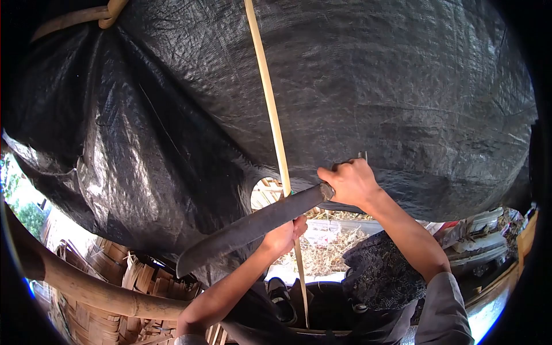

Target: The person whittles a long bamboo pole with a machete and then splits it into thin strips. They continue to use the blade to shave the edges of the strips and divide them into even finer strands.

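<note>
My right hand [352, 183] is wrapped round the handle of a large machete, right of the centre. The machete's broad dark blade [250, 230] points down and left, crossing in front of a long pale bamboo strip [269, 95]. Below the blade, my left hand [283, 237] is closed round the strip, partly hidden by the blade. The strip runs from the top edge down between my feet. Where the blade crosses the strip, I cannot tell whether they touch.
A black tarp [402, 103] hangs across the front. A thick bamboo pole [109, 294] and woven bamboo [92, 316] lie at lower left. Dark patterned cloth [385, 273] is at lower right. A shoe [280, 299] shows below, with dry straw [330, 253] beyond.
</note>
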A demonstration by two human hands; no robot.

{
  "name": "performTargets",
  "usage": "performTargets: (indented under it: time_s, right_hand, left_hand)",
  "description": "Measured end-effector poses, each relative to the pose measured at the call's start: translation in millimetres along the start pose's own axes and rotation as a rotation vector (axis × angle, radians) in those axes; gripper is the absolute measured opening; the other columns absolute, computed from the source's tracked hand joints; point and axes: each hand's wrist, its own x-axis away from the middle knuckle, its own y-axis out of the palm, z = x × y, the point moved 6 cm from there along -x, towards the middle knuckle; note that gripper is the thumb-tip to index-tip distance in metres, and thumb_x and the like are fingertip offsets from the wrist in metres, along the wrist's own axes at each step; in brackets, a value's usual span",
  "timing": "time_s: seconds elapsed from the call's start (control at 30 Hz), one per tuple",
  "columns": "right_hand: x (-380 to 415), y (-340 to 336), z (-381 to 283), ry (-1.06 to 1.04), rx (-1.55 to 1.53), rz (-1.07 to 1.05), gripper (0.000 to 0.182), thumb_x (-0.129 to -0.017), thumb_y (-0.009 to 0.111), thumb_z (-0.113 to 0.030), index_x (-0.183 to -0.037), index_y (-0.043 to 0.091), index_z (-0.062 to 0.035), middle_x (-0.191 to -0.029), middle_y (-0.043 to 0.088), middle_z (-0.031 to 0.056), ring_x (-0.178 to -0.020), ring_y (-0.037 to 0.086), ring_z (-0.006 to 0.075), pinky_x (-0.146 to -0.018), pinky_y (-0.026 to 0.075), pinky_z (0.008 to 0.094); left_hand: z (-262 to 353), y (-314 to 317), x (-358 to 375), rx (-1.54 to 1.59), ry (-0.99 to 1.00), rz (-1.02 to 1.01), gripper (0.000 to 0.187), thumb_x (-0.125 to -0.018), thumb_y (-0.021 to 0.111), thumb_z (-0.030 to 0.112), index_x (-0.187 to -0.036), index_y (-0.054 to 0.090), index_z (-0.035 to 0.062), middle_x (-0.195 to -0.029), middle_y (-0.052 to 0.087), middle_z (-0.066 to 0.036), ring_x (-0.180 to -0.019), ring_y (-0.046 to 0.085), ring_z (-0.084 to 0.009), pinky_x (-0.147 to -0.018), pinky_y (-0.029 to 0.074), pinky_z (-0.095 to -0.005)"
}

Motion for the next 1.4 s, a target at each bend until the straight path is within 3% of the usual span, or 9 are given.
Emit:
performTargets:
  time_s: [0.23, 0.4, 0.63, 0.7, 0.77, 0.93, 1.23, 1.3, 1.4]
  right_hand:
    - [-9, 15, 13, 0.098, -0.128, -0.023, 0.025, -0.053, 0.067, -0.020, -0.070, 0.052, -0.0109, -0.054, 0.056, 0.0080, -0.052, 0.058, 0.0279, -0.046, 0.044, 0.0373]
    - [-9, 24, 13, 0.242, -0.202, -0.114, 0.031, -0.049, 0.068, -0.016, -0.074, 0.052, -0.0091, -0.060, 0.058, 0.0105, -0.061, 0.059, 0.0317, -0.053, 0.047, 0.0391]
    - [-10, 20, 8, 0.172, -0.280, -0.090, 0.032, -0.049, 0.068, -0.016, -0.076, 0.054, -0.0089, -0.059, 0.058, 0.0105, -0.060, 0.059, 0.0306, -0.053, 0.046, 0.0390]
    - [-7, 18, 1, 0.100, -0.205, -0.114, 0.035, -0.055, 0.067, -0.021, -0.088, 0.060, -0.0115, -0.062, 0.060, 0.0134, -0.062, 0.062, 0.0299, -0.056, 0.049, 0.0398]
    - [-9, 15, -2, 0.097, -0.164, -0.127, 0.035, -0.056, 0.067, -0.022, -0.088, 0.060, -0.0115, -0.061, 0.060, 0.0134, -0.062, 0.062, 0.0297, -0.056, 0.050, 0.0393]
    - [-17, 19, 20, 0.258, -0.207, -0.122, 0.029, -0.056, 0.065, -0.017, -0.084, 0.059, -0.0100, -0.060, 0.060, 0.0137, -0.060, 0.061, 0.0304, -0.058, 0.050, 0.0397]
    - [-10, 17, 11, 0.090, -0.208, -0.173, 0.032, -0.055, 0.064, -0.016, -0.086, 0.060, -0.0106, -0.060, 0.059, 0.0142, -0.060, 0.061, 0.0301, -0.056, 0.049, 0.0388]
    - [-12, 13, 10, 0.084, -0.163, -0.175, 0.032, -0.055, 0.064, -0.015, -0.087, 0.061, -0.0107, -0.061, 0.060, 0.0142, -0.060, 0.061, 0.0297, -0.056, 0.049, 0.0383]
    - [-12, 16, 15, 0.148, -0.155, -0.156, 0.031, -0.056, 0.064, -0.014, -0.086, 0.061, -0.0106, -0.061, 0.059, 0.0144, -0.060, 0.061, 0.0300, -0.055, 0.049, 0.0383]
  left_hand:
    - [19, -2, 1, -0.038, 0.055, 0.196, 0.039, -0.094, 0.028, 0.031, -0.060, 0.032, 0.0115, -0.046, 0.026, 0.002, -0.037, 0.021, -0.0072, -0.034, 0.018, -0.0226]
    - [29, 2, 1, 0.009, 0.088, 0.183, 0.044, -0.094, 0.027, 0.034, -0.057, 0.032, 0.0105, -0.045, 0.025, 0.001, -0.036, 0.021, -0.0070, -0.033, 0.017, -0.0227]
    - [25, -4, 4, 0.043, 0.038, 0.165, 0.042, -0.094, 0.031, 0.035, -0.060, 0.034, 0.0108, -0.045, 0.026, 0.001, -0.035, 0.021, -0.0076, -0.034, 0.019, -0.0224]
    - [24, -7, 5, 0.055, 0.022, 0.144, 0.041, -0.093, 0.033, 0.035, -0.060, 0.035, 0.0109, -0.045, 0.026, 0.001, -0.035, 0.021, -0.0077, -0.034, 0.019, -0.0225]
    - [23, -7, 1, -0.029, 0.082, 0.043, 0.040, -0.094, 0.026, 0.035, -0.064, 0.034, 0.0099, -0.045, 0.027, 0.001, -0.035, 0.023, -0.0084, -0.034, 0.018, -0.0244]
    - [30, -11, 1, 0.057, 0.080, 0.148, 0.045, -0.096, 0.022, 0.034, -0.060, 0.032, 0.0097, -0.044, 0.025, 0.001, -0.034, 0.021, -0.0077, -0.032, 0.016, -0.0244]
    - [27, -4, 6, 0.022, 0.019, 0.092, 0.037, -0.093, 0.030, 0.027, -0.060, 0.033, 0.0123, -0.044, 0.026, 0.002, -0.036, 0.021, -0.0076, -0.035, 0.021, -0.0223]
    - [23, -3, 4, 0.097, 0.055, 0.013, 0.030, -0.095, 0.029, 0.027, -0.070, 0.035, 0.0115, -0.047, 0.029, 0.001, -0.036, 0.023, -0.0073, -0.035, 0.019, -0.0232]
    - [27, -9, 1, 0.049, 0.060, 0.148, 0.035, -0.093, 0.029, 0.024, -0.060, 0.034, 0.0122, -0.045, 0.026, 0.002, -0.036, 0.021, -0.0077, -0.034, 0.020, -0.0228]
